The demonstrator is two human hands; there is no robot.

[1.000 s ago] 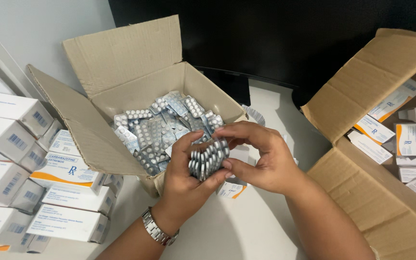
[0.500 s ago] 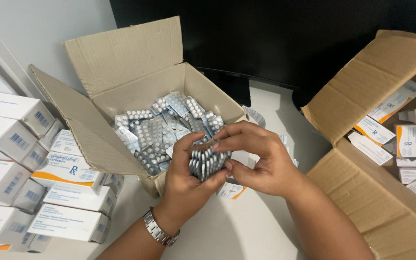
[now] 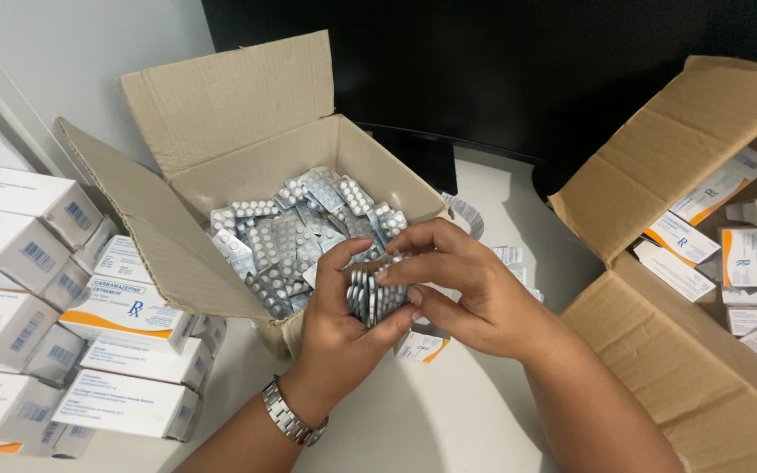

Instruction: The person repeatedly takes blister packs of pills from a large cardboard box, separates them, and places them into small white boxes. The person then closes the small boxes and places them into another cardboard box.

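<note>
My left hand point(image 3: 335, 328) and my right hand point(image 3: 466, 293) together grip a stack of silver blister strips point(image 3: 371, 293), held on edge just in front of an open cardboard box point(image 3: 221, 123). My left hand cups the stack from below and the left; my right-hand fingers press on its top and right side. The box holds a loose heap of silver blister strips point(image 3: 295, 236) with white tablets. A metal watch point(image 3: 289, 416) is on my left wrist.
Stacked white medicine cartons point(image 3: 63, 324) with orange stripes fill the left side. A second open cardboard box point(image 3: 659, 350) at the right holds more white cartons point(image 3: 742, 258). A small carton point(image 3: 418, 346) lies on the white table point(image 3: 449, 420) under my hands. A dark screen point(image 3: 501, 70) stands behind.
The stack has stayed in both hands at the same spot. My right-hand fingers have shifted slightly over the top of the strips.
</note>
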